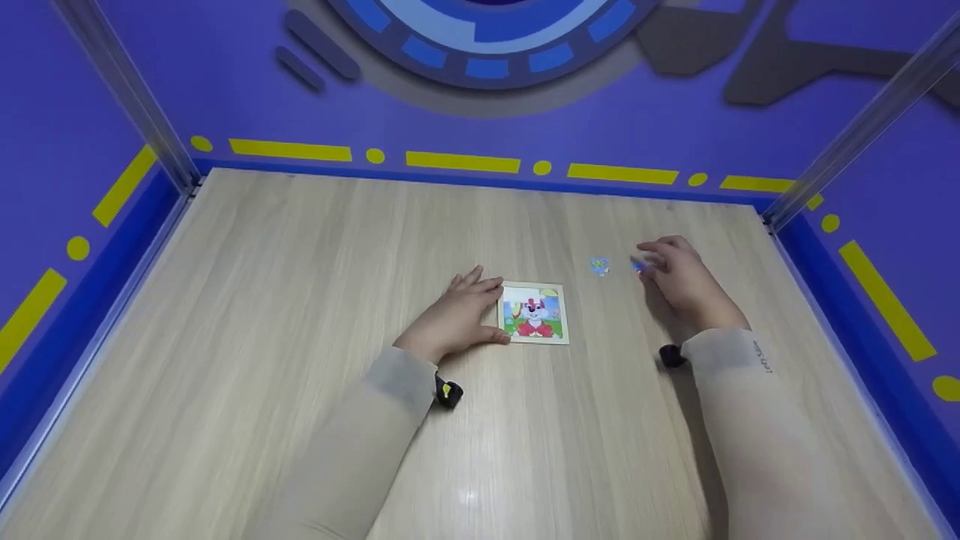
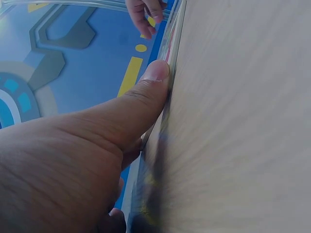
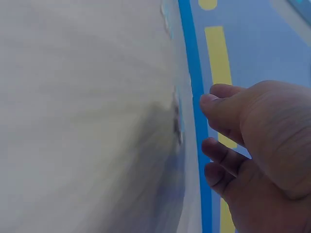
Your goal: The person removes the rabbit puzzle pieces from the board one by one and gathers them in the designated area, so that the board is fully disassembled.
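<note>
A small square jigsaw puzzle in a pale frame lies on the table, with a cartoon animal in red. White backing shows at its upper left. My left hand rests at the frame's left side, fingers extended, thumb by the near corner and a finger by the far one. In the left wrist view, the thumb touches the frame's edge. To the right, a loose puzzle piece lies beneath the fingertips of my right hand. The right wrist view has these bent fingers apart from that piece, holding nothing.
Another loose puzzle piece lies between the puzzle and my right hand. The wood-grain table meets blue-purple panels at the back and both sides. Metal posts stand at the back corners.
</note>
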`<state>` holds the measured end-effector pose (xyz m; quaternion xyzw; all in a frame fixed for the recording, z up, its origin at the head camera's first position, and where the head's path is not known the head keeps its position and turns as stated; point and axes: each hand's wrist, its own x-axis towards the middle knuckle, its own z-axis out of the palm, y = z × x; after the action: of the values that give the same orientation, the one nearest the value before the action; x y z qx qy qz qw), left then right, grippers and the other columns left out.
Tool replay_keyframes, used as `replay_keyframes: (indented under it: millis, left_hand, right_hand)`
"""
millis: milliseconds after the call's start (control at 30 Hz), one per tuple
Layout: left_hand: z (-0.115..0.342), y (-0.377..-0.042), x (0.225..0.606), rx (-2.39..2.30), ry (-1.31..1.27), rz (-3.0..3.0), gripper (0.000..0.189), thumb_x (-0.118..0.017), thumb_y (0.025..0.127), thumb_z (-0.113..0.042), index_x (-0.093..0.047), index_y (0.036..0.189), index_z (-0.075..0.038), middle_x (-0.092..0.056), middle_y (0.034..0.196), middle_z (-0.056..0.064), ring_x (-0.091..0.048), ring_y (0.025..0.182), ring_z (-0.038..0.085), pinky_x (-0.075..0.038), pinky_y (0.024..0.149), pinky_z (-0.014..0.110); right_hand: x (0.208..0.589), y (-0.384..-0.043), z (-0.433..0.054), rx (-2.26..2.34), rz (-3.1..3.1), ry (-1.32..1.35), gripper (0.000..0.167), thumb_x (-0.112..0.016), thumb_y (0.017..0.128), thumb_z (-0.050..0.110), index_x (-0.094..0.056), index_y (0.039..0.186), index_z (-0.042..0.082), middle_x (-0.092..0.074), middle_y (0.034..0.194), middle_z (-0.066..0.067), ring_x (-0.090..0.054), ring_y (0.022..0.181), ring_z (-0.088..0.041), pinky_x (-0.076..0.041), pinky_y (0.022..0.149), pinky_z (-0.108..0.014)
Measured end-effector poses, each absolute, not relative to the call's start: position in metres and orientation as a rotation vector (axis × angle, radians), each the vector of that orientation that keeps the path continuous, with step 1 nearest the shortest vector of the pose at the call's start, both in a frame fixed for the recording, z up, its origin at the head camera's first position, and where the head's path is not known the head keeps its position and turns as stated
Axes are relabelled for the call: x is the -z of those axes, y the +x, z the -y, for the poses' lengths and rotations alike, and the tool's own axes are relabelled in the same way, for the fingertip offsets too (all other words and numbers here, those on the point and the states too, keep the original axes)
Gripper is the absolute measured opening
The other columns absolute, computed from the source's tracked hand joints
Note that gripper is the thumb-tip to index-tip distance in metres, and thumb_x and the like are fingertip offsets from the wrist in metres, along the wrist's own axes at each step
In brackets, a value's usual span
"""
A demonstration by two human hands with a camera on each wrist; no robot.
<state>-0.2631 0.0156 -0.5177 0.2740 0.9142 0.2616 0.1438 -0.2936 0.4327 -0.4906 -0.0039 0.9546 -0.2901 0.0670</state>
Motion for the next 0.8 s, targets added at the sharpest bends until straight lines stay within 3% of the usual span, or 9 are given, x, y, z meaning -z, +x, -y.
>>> replay_keyframes:
  millis: [133, 233, 333, 567, 800]
  left_hand:
    - [-0.015, -0.263, 0.518, -0.744, 0.795, -2.641, 0.098, -0.086, 0.098, -0.053, -0.044, 0.174, -0.007, -0.034, 0.188, 0.004, -0.008, 0.181, 0.031, -0.004, 0.149, 0.05]
    - [-0.015, -0.264, 0.519, -0.75, 0.789, -2.644, 0.097, -0.086, 0.098, -0.052, -0.045, 0.173, -0.007, -0.034, 0.187, 0.004, -0.008, 0.181, 0.032, -0.004, 0.149, 0.051]
    - [-0.014, -0.265, 0.518, -0.755, 0.787, -2.647, 0.096, -0.087, 0.099, -0.05, -0.045, 0.173, -0.007, -0.035, 0.187, 0.004, -0.009, 0.181, 0.032, -0.005, 0.149, 0.052]
    - [-0.015, -0.265, 0.519, -0.748, 0.786, -2.642, 0.096, -0.085, 0.099, -0.052, -0.044, 0.174, -0.008, -0.034, 0.188, 0.003, -0.008, 0.181, 0.032, -0.004, 0.149, 0.052]
    - [-0.016, -0.262, 0.518, -0.742, 0.806, -2.638, 0.096, -0.084, 0.1, -0.053, -0.043, 0.174, -0.007, -0.033, 0.188, 0.003, -0.008, 0.181, 0.032, -0.004, 0.149, 0.051]
  right_hand:
    - [0.485, -0.292, -0.414, 0.919, -2.897, -0.092, 0.049, -0.053, 0.119, 0.011, -0.054, 0.168, 0.014, -0.036, 0.18, -0.018, -0.047, 0.158, -0.048, -0.042, 0.132, -0.071]
    - [0.482, -0.291, -0.394, 0.976, -2.911, -0.154, 0.048, -0.053, 0.118, 0.008, -0.057, 0.166, 0.014, -0.04, 0.178, -0.017, -0.056, 0.146, -0.043, -0.053, 0.122, -0.064]
    - [0.479, -0.289, -0.373, 1.065, -2.919, -0.22, 0.046, -0.051, 0.118, 0.005, -0.06, 0.163, 0.013, -0.045, 0.174, -0.016, -0.06, 0.138, -0.04, -0.056, 0.112, -0.058]
    - [0.48, -0.279, -0.332, 1.255, -2.889, -0.315, 0.044, -0.044, 0.118, 0.0, -0.067, 0.154, 0.01, -0.055, 0.164, -0.014, -0.061, 0.132, -0.035, -0.052, 0.126, -0.059]
    - [0.489, -0.271, -0.32, 1.33, -2.862, -0.323, 0.04, -0.05, 0.117, 0.0, -0.07, 0.15, 0.01, -0.06, 0.159, -0.012, -0.061, 0.128, -0.032, -0.053, 0.12, -0.054]
